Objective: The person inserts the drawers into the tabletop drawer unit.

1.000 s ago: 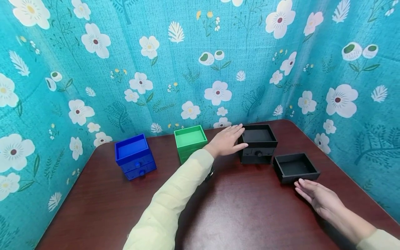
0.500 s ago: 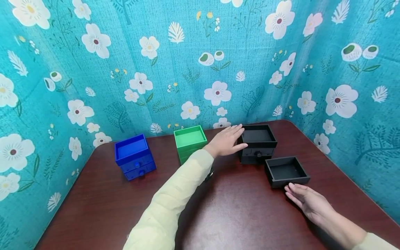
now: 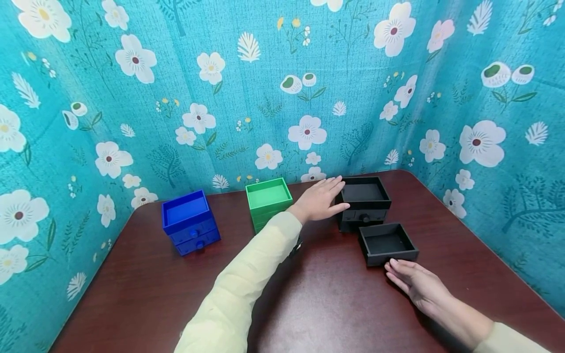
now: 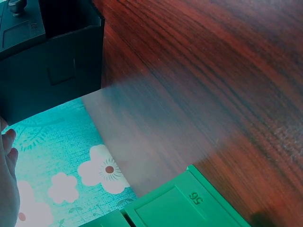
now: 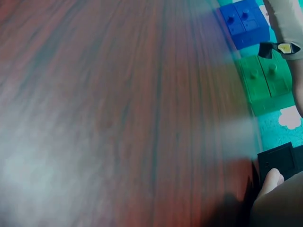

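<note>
A small black drawer cabinet (image 3: 378, 214) stands at the back right, with one knobbed drawer in place above an open lower slot, seen in the left wrist view. My left hand (image 3: 322, 198) rests against the cabinet's left side, fingers extended along its top rim. In front of the cabinet is a loose black drawer (image 3: 390, 258), hollow side up. My right hand (image 3: 419, 287) pinches it at the middle of its front, where the fingers hide the knob. The right wrist view catches only the thumb (image 5: 271, 180) against the drawer's dark front.
To the left, a green drawer cabinet (image 3: 267, 212) stands partly behind my left sleeve (image 3: 238, 279). Farther left is a blue drawer cabinet (image 3: 190, 226) with two knobs. A flowered teal curtain (image 3: 247, 98) hangs behind the brown table (image 3: 335, 304).
My right hand has carried the loose black drawer leftward and slightly nearer, to in front of the black cabinet's lower slot. The left hand has stayed on the cabinet.
</note>
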A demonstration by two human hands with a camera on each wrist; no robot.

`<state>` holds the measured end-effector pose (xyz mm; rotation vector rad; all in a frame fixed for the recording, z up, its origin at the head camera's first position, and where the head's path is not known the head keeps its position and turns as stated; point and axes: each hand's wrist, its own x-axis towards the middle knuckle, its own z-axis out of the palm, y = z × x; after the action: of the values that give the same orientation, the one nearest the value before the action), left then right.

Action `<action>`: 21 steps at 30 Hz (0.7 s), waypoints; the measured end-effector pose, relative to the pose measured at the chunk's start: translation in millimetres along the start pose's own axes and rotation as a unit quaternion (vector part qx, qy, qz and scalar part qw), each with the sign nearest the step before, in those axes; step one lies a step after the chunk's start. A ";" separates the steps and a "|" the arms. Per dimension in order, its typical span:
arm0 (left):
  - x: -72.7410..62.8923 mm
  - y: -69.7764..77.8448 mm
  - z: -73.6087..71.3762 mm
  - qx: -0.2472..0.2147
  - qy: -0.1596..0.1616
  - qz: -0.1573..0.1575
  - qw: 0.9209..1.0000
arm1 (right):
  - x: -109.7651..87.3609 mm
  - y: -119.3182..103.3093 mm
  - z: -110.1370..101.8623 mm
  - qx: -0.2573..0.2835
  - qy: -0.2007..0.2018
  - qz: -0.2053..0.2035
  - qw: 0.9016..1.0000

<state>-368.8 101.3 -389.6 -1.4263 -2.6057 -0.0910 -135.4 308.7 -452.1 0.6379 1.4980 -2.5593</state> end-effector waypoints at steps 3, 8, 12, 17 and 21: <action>-0.1 -0.1 0.4 -0.001 -0.004 -0.004 1.000 | 1.3 2.6 6.2 -0.005 -0.005 -0.005 1.000; -0.1 0.4 1.3 -0.003 -0.007 -0.009 1.000 | 3.1 5.8 15.7 -0.005 -0.008 -0.009 1.000; 0.0 0.7 1.2 -0.003 -0.006 -0.010 1.000 | 4.0 7.1 22.0 -0.001 -0.010 -0.010 1.000; 0.6 0.9 0.4 -0.006 -0.005 -0.009 1.000 | 4.6 8.4 27.3 0.010 -0.014 -0.013 1.000; 0.1 1.1 -0.4 -0.006 -0.007 -0.009 1.000 | 6.4 10.8 29.6 0.016 -0.017 -0.012 1.000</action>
<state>-367.9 102.0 -389.3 -1.4117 -2.6337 -0.1003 -146.9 278.7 -450.8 0.5804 1.4676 -2.6031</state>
